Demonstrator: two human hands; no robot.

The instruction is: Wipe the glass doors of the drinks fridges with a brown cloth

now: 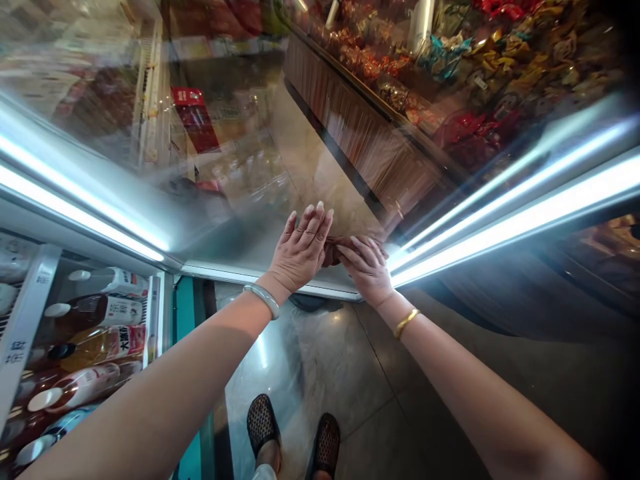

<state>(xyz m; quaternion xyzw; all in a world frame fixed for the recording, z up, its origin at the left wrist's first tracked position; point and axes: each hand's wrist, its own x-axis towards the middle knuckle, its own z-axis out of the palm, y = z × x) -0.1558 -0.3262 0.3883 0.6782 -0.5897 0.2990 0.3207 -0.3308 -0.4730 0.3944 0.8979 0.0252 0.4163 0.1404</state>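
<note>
A glass door with a pale lower frame stands in front of me, low down near the floor. My left hand, with a pale green bangle at the wrist, lies flat against the glass, fingers stretched out. Just to its right, my right hand also rests on the pane by the lower right corner, fingers extended and slightly bent; a gold bracelet circles that wrist. Between and behind the fingers shows a brown patch; I cannot tell whether it is cloth or a reflection.
Bottled drinks fill a lit fridge shelf at left. Bright light strips run along both sides. Beyond the glass, or mirrored in it, appears a brown-sided bin of wrapped sweets. My dark woven shoes stand on the tiled floor.
</note>
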